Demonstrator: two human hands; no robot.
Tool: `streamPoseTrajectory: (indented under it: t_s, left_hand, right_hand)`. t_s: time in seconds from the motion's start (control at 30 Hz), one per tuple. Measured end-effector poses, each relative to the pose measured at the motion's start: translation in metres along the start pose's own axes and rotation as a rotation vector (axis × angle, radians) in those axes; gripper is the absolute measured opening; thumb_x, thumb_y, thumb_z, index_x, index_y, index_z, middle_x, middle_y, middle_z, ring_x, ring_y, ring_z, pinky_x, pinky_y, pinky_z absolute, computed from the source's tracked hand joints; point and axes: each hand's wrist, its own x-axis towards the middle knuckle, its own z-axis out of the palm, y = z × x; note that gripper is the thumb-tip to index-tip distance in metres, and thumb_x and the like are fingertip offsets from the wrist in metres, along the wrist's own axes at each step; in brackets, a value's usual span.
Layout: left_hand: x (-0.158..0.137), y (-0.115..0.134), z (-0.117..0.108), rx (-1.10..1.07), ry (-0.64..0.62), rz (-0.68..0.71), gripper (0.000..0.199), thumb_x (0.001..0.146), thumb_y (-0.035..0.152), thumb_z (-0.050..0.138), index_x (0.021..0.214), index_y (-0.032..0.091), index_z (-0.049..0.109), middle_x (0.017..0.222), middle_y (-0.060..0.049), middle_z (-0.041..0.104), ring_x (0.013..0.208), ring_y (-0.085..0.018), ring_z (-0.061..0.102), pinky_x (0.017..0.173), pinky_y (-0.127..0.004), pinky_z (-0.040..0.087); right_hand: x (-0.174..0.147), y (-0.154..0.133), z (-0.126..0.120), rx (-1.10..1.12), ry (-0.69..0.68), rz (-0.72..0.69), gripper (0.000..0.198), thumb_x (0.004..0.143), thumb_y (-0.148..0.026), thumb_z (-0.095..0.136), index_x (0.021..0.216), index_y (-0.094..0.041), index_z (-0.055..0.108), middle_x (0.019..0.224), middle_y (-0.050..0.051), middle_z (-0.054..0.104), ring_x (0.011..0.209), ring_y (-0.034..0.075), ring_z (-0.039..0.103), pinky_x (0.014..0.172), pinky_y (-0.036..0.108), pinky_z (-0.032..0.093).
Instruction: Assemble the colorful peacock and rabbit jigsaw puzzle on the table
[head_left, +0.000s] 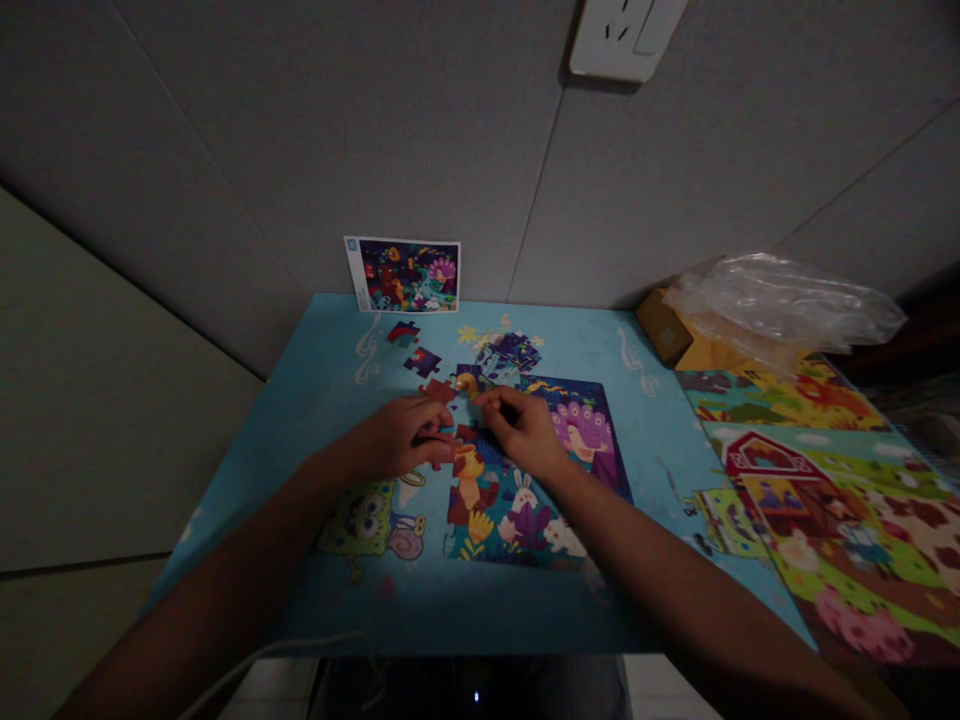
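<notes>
A partly assembled jigsaw puzzle (525, 500) with animals lies on the blue table. My left hand (397, 435) comes in from its left side, thumb and fingers closed around a reddish-brown puzzle piece (448, 437), partly hidden by the fingers. Over the puzzle's upper part, my right hand (525, 430) is pinched at the edge of a dark puzzle piece with an orange curl (466, 384). Just above my left fingers is a brown piece (439, 391). Two loose pieces, one red and blue (403, 333) and one purple (423, 361), lie farther back.
A picture card (409, 275) leans on the wall behind the blue table (285, 400). A small pile of dark blue pieces (514, 352) sits behind the puzzle. At right are a farm picture puzzle (840, 530), a yellow box (664, 328) and a clear plastic bag (787, 300).
</notes>
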Motion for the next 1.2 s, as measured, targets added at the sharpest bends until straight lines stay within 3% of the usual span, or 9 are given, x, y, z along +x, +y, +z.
streamPoseTrajectory:
  t_s: [0.2,0.43,0.63,0.77,0.87,0.93,1.1,1.2]
  left_hand:
    - [0.0010,-0.0051,0.0037,0.013,0.020,0.116,0.022,0.098,0.024,0.054,0.113,0.015,0.068,0.101,-0.008,0.063,0.094,-0.019,0.061,0.084,-0.034,0.050]
    - [-0.0020,0.0007,-0.0025,0.076,-0.041,0.092,0.049,0.077,0.032,0.082,0.118,0.012,0.067,0.111,-0.011,0.059,0.102,-0.025,0.059,0.092,-0.041,0.051]
    - [-0.0013,-0.0017,0.0004,0.060,-0.020,0.087,0.040,0.083,0.034,0.076,0.117,0.014,0.068,0.110,-0.010,0.059,0.102,-0.023,0.060,0.092,-0.039,0.051]
    - [0.0002,-0.0008,0.0029,0.006,0.010,0.042,0.033,0.082,0.031,0.076,0.110,0.015,0.067,0.108,-0.009,0.062,0.101,-0.023,0.061,0.089,-0.037,0.051]
    - [0.0019,0.0012,0.0034,-0.123,0.062,-0.122,0.020,0.084,0.027,0.068,0.100,0.015,0.064,0.084,-0.002,0.065,0.077,-0.018,0.063,0.071,-0.030,0.051]
    - [0.0035,0.0021,0.0029,-0.194,0.119,-0.196,0.019,0.087,0.026,0.061,0.103,0.016,0.063,0.077,0.000,0.065,0.068,-0.015,0.061,0.064,-0.027,0.049]
    - [0.0048,0.0028,0.0007,-0.199,0.167,-0.190,0.027,0.088,0.025,0.053,0.109,0.017,0.067,0.103,-0.006,0.073,0.084,-0.018,0.067,0.073,-0.028,0.052]
    - [0.0034,0.0032,0.0009,-0.212,0.132,-0.237,0.023,0.088,0.027,0.055,0.103,0.016,0.067,0.089,-0.003,0.072,0.069,-0.014,0.063,0.062,-0.025,0.048]
  right_hand:
    - [-0.0002,0.0000,0.0004,-0.023,0.012,-0.008,0.025,0.085,-0.029,0.054,0.090,-0.014,0.073,0.061,-0.002,0.053,0.052,0.010,0.045,0.051,0.023,0.032]
    - [0.0006,-0.0044,-0.0012,-0.010,0.001,-0.023,0.023,0.085,-0.028,0.053,0.088,-0.014,0.072,0.059,-0.003,0.052,0.051,0.010,0.044,0.051,0.023,0.031]
    - [0.0005,-0.0041,-0.0008,-0.015,-0.006,0.006,0.025,0.084,-0.029,0.054,0.088,-0.014,0.073,0.060,-0.002,0.052,0.053,0.011,0.045,0.052,0.024,0.032]
    - [0.0000,-0.0026,-0.0006,-0.002,-0.005,0.019,0.026,0.085,-0.031,0.054,0.090,-0.015,0.074,0.061,-0.001,0.053,0.055,0.012,0.046,0.054,0.025,0.035]
    - [-0.0002,-0.0017,-0.0007,-0.001,-0.004,0.017,0.024,0.085,-0.030,0.054,0.090,-0.015,0.073,0.062,-0.001,0.054,0.056,0.012,0.047,0.055,0.024,0.035]
    - [-0.0002,-0.0011,-0.0006,-0.004,-0.008,0.015,0.023,0.084,-0.028,0.055,0.089,-0.016,0.073,0.062,-0.002,0.054,0.056,0.011,0.047,0.054,0.024,0.035]
    - [0.0000,-0.0006,-0.0003,0.000,-0.010,0.016,0.022,0.082,-0.027,0.055,0.089,-0.015,0.073,0.060,-0.002,0.053,0.053,0.010,0.046,0.051,0.023,0.031]
    - [0.0002,-0.0011,-0.0005,-0.004,-0.009,0.017,0.023,0.082,-0.027,0.055,0.089,-0.014,0.072,0.059,-0.003,0.052,0.052,0.010,0.044,0.051,0.023,0.030]
